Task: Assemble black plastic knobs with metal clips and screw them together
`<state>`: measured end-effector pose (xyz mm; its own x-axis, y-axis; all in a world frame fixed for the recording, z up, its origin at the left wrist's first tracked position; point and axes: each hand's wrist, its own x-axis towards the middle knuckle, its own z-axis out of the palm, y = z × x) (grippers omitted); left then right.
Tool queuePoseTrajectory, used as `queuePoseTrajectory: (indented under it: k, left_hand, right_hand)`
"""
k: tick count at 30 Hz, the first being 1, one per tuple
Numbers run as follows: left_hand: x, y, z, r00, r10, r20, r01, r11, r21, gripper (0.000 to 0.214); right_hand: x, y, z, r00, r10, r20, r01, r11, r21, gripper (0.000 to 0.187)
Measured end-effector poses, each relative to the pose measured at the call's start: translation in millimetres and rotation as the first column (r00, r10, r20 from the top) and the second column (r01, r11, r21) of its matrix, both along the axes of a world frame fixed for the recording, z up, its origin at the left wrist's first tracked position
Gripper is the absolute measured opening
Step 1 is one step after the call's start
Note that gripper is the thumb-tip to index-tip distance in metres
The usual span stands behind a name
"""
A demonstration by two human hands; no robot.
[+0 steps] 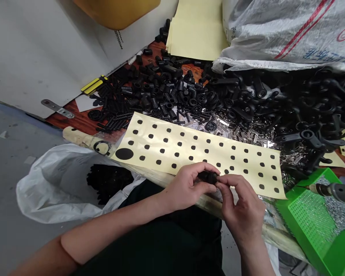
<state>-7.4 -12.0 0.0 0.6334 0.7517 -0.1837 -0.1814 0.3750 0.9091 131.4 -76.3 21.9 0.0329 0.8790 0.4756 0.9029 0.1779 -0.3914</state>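
My left hand point(186, 186) is curled around a small black plastic part point(207, 177) just above the near table edge. My right hand point(241, 205) meets it from the right, thumb and forefinger pinched against the same part. What the right fingertips hold, if anything, is too small to see. Right behind both hands lies a pale yellow backing sheet point(198, 151) dotted with small black round stickers and one larger black disc at its left end.
A heap of black plastic parts point(172, 92) and small silver metal pieces point(247, 134) covers the table behind the sheet. A green basket point(313, 222) holding screws and a power screwdriver point(337, 191) sits at the right. A white bag point(60, 188) of black parts hangs at the left. Yellow sheets point(195, 30) are stacked at the back.
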Motion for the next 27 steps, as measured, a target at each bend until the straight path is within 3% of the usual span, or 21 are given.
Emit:
queuePoseTrajectory:
  k: [6, 12, 16, 21, 27]
  left_hand:
    - [4.6, -4.2, -0.1, 0.996, 0.051, -0.066, -0.044, 0.994, 0.104, 0.025]
    - [5.3, -9.7, -3.0, 0.984, 0.117, -0.136, -0.076, 0.957, 0.280, 0.026]
    - [5.1, -10.2, -3.6, 0.980, 0.123, -0.155, -0.074, 0.953, 0.293, 0.028]
    - [5.5, -7.3, -0.7, 0.993, 0.064, -0.103, -0.041, 0.976, 0.214, 0.026]
    - [5.4, -8.9, -1.5, 0.984, 0.110, -0.139, -0.066, 0.955, 0.288, 0.025]
  right_hand:
    - [4.6, 0.9, 5.1, 0.996, 0.003, 0.085, -0.003, 1.000, -0.004, 0.013]
    - [1.6, -0.1, 0.6, 0.996, -0.081, 0.038, 0.082, 0.996, -0.035, 0.011]
    - [-0.4, -0.8, -0.6, 0.994, -0.105, 0.032, 0.106, 0.994, -0.020, 0.010]
    - [0.7, -0.1, 4.9, 0.993, -0.023, 0.112, 0.024, 1.000, -0.003, 0.012]
    - [-3.8, 1.5, 1.2, 0.990, -0.144, 0.004, 0.144, 0.989, -0.016, 0.009]
